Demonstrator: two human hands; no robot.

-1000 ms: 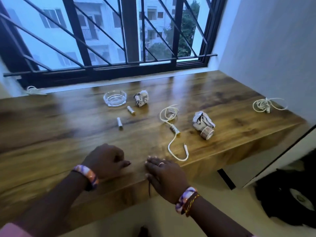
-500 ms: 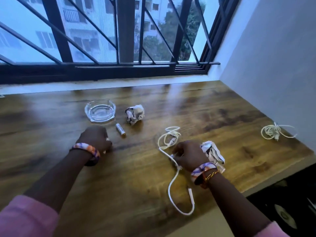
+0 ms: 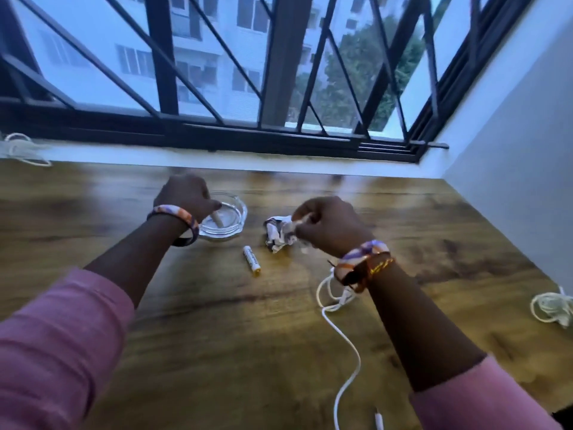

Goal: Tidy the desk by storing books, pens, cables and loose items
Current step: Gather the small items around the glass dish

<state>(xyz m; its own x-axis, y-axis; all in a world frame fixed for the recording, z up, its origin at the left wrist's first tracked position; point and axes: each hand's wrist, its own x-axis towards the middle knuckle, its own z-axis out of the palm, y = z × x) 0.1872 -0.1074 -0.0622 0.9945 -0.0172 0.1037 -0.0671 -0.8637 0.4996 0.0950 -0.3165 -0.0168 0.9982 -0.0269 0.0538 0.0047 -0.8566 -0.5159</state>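
Note:
My left hand [image 3: 183, 193] hovers over a clear glass ashtray [image 3: 240, 209] and holds a small white battery [image 3: 217, 218] with its end down in the dish. My right hand [image 3: 328, 225] is raised beside a crumpled paper ball [image 3: 277, 235], its fingers curled round a small pale object that is too blurred to identify. Another white battery [image 3: 251, 261] lies loose on the wooden desk [image 3: 217, 336] between my hands. A white cable [image 3: 341, 336] runs from under my right wrist toward the desk's near edge.
A coiled white cable [image 3: 552, 308] lies at the desk's right side near the white wall. Another pale coil [image 3: 21, 148] sits on the window sill at far left. A barred window runs along the back of the desk.
Both hands have lifted from the desk and moved away from me. The left one carried a battery to the ashtray; the right one rose from the cable to the paper ball.

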